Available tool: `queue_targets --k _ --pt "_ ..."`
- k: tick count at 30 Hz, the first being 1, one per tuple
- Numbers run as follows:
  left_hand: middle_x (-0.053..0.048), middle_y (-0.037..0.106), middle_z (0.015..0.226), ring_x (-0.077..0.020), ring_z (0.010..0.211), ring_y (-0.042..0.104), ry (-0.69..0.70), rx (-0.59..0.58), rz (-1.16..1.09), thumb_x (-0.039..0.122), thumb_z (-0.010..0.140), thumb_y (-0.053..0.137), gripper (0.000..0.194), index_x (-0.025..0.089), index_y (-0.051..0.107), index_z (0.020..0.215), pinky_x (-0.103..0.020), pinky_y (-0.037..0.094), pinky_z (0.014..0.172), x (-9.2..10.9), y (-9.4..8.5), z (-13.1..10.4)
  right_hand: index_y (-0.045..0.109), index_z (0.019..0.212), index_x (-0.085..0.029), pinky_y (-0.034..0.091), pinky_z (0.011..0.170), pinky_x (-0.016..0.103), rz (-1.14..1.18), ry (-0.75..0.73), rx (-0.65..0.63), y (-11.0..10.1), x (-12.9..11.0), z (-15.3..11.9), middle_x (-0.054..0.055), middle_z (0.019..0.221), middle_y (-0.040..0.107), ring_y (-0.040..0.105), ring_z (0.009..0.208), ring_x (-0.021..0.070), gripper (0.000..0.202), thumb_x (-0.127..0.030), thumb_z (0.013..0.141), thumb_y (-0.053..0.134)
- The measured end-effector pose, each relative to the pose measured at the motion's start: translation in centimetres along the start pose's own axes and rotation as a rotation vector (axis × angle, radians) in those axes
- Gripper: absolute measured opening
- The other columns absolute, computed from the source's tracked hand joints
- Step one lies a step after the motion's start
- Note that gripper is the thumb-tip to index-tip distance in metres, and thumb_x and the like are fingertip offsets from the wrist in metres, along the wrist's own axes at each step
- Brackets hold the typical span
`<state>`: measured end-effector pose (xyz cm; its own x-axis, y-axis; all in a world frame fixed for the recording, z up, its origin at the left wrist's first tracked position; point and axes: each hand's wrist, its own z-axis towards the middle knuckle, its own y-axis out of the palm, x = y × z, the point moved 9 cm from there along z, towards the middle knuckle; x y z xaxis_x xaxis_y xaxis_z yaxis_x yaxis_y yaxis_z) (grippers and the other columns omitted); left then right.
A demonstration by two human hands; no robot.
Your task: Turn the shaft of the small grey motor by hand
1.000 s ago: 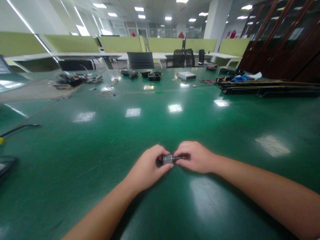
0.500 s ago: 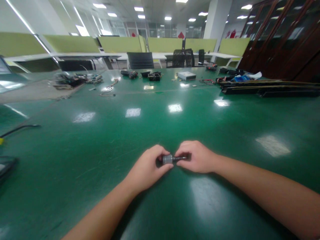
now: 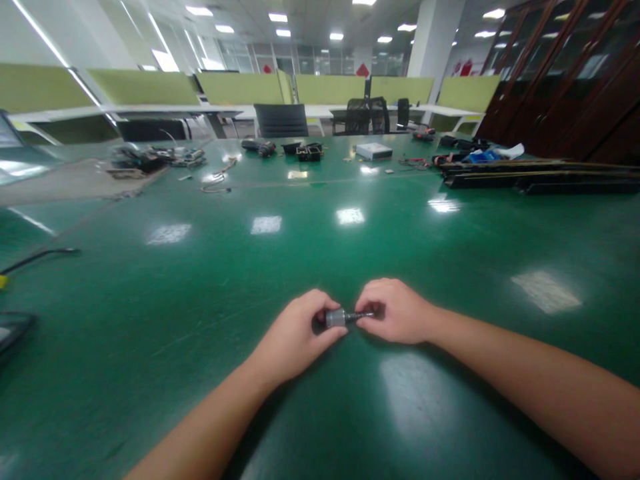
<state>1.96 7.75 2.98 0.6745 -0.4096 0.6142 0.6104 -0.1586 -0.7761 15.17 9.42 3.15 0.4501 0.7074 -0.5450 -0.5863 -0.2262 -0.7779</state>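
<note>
Black, thin, bent cable [image 3: 45, 254]: between nine and ten o'clock from the hands, on the glossy green tabletop [image 3: 210, 267], well apart from them.
Left hand [image 3: 290, 337]: closed, thumb and fingers wrapped round the cylinder's dark end; slackening could let the cylinder twist or drop.
Grey, metallic-looking cylinder [image 3: 335, 318]: between the hands, its narrow side pointing to three o'clock; if dropped, its round body could roll on the smooth surface.
Dark, slim, rod-like shaft [image 3: 352, 316]: at the cylinder's three o'clock; a sideways push could tilt it, and a sudden pull could jerk it loose if it is separable. Whether it is cannot be told.
Right hand [image 3: 395, 312]: nearly closed, fingertips pinching the shaft; so small a hold could slip, though its firmness cannot be told.
Long black strips [image 3: 550, 177]: two o'clock, far from the fingers.
</note>
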Motion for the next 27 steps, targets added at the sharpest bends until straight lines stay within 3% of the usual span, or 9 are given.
queue_targets --k 14,20,27 --pt "-0.002 0.066 0.088 -0.0196 0.080 0.062 0.014 -0.005 -0.006 0.030 0.083 0.071 0.017 0.021 0.065 0.095 -0.031 0.048 0.073 -0.1 -0.1 -0.1 0.066 0.074 -0.017 0.042 0.061 0.023 0.010 0.056 -0.076 -0.4 0.9 -0.2 -0.002 0.067 0.063 0.056 0.061 0.0114 0.006 -0.013 0.069 0.066" --pt "-0.002 0.065 0.088 -0.0194 0.079 0.061 0.006 -0.005 0.002 0.032 0.084 0.070 0.016 0.021 0.064 0.095 -0.032 0.048 0.073 -0.3 -0.1 -0.3 0.065 0.070 -0.017 0.038 0.055 0.021 -0.002 0.150 -0.082 -1.2 1.9 -0.5 -0.003 0.063 0.061 0.053 0.056 0.0104 0.008 -0.011 0.065 0.065" --pt "-0.002 0.064 0.088 -0.0194 0.079 0.061 0.002 -0.005 0.010 0.031 0.084 0.070 0.016 0.020 0.065 0.094 -0.032 0.047 0.072 -0.2 -0.3 -0.4 0.066 0.071 -0.016 0.038 0.052 0.020 0.096 0.205 -0.083 -1.2 3.1 -0.6 -0.003 0.060 0.060 0.052 0.053 0.0094 0.005 -0.013 0.068 0.064"
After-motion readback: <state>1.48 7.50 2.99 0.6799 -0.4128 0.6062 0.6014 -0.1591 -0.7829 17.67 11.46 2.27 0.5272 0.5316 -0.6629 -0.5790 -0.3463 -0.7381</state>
